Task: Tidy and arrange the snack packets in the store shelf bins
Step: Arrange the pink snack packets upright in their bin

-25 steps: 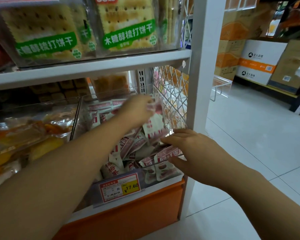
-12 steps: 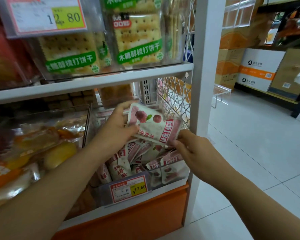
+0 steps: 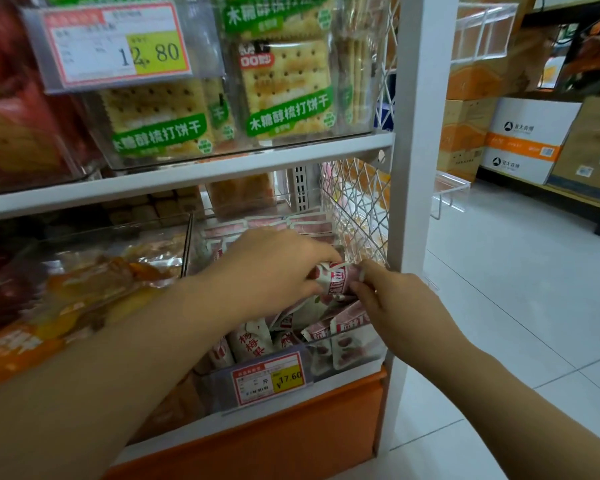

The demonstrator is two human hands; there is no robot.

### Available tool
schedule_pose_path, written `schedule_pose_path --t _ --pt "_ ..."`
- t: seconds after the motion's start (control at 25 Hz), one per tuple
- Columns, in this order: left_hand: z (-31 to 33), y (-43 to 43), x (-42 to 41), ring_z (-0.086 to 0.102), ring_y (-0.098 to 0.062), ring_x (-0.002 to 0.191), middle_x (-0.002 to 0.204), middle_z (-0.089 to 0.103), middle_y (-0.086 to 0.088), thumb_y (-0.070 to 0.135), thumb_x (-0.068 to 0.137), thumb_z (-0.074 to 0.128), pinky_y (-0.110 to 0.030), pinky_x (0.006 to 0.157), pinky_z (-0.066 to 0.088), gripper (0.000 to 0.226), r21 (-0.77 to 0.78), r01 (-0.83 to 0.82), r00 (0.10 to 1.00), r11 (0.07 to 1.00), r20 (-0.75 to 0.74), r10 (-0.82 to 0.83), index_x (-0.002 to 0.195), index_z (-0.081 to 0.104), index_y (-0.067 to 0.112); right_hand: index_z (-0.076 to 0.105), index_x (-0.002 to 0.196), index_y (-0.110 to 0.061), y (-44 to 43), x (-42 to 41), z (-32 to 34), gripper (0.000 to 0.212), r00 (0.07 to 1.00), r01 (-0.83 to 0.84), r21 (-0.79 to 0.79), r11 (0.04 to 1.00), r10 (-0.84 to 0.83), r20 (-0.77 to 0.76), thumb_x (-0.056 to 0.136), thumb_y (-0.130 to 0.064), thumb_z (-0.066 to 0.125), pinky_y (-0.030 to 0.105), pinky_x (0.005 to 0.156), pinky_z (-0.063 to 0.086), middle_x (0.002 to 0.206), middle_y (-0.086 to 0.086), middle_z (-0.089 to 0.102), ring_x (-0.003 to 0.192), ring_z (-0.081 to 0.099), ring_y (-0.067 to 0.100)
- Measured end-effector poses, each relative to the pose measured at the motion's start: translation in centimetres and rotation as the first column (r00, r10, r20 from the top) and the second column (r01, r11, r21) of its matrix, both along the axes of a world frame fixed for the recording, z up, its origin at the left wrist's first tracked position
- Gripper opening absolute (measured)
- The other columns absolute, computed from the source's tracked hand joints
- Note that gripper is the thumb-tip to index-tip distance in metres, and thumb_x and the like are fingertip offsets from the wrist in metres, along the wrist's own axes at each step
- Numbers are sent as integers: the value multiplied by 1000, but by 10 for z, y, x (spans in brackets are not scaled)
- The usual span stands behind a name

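The left hand and right hand both pinched one red-and-white snack packet just above the heap in the clear bin on the lower shelf. It would probably sit best laid flat, label forward, among its fellows. The bin's price tag read 17.60; the upper tag read 12.80.

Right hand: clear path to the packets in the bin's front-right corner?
Probably yes: the right hand is just above the corner packets, bin top open, nothing between. It and the left hand grip a red-and-white packet, so release first.
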State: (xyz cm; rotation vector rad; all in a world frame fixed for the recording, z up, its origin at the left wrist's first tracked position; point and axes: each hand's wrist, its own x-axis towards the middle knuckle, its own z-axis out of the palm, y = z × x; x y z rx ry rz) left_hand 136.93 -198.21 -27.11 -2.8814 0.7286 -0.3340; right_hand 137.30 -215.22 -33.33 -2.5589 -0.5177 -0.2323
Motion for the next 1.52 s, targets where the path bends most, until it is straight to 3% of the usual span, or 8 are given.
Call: schedule_pose_path --t 0.16,0.28,0.36,0.52,0.72,1.0,1.28,1.52 --pt "1 20 17 61 -7 85 107 64 11 22 89 60 -24 67 46 25 -344 -171 976 923 -191 110 110 57 35 47 121 -28 -5 -5 0 36 993 -103 -47 994 100 -58 93 -49 38 33 82 50 109 -5 58 100 53 13" --pt "-2 25 30 62 -8 86 96 64 10 12 87 63 -22 69 48 22 -830 -275 958 486 -277 69 99 56 29 16 145 -29 -8 -4 -2 69 982 -160 -15 987 158 -99 88 -53 46 33 89 49 124 -7 56 111 51 10" --pt "-12 10 36 65 -12 91 97 67 5 7 86 63 -24 72 50 26 -885 -355 928 300 -372 1 105 58 24 -5 146 -33 -9 -2 -1 88 975 -150 152 977 172 -142 85 -49 56 26 84 50 118 -11 61 98 58 3" --pt "-46 -7 51 63 -26 102 112 65 -1 16 85 67 -49 87 52 29 -779 -405 874 479 -483 -47 110 56 23 -19 144 -33 -11 -2 -3 98 977 -144 235 961 176 -122 86 -41 60 18 82 45 113 -15 65 89 58 -2" --pt "-33 0 48 49 -15 123 135 48 8 64 80 41 -40 104 42 65 -582 -462 665 670 -726 -173 133 48 27 3 146 -39 -12 2 -8 79 982 -165 126 978 174 -72 86 -52 51 34 89 51 125 -11 59 104 59 8" --pt "-29 0 66 61 -24 105 110 67 -11 26 98 44 -45 99 44 29 -503 -223 785 835 -601 -152 108 66 9 7 148 -32 -2 1 2 84 978 -134 -264 955 171 120 79 -76 24 29 92 43 156 -16 9 133 28 11" --pt "-22 3 78 62 -3 96 95 69 9 20 97 43 -27 93 44 24 -475 -266 805 839 -588 -77 97 67 21 22 142 -33 0 1 4 75 983 -124 -405 906 169 76 81 -72 36 29 86 41 141 -17 38 127 29 11" --pt "-54 10 84 57 -17 96 106 66 5 36 95 43 -38 95 34 28 186 -45 935 982 -338 107 109 66 25 22 144 -34 -1 3 4 70 983 -134 -422 896 174 58 84 -64 44 33 95 42 144 -14 36 133 25 11"
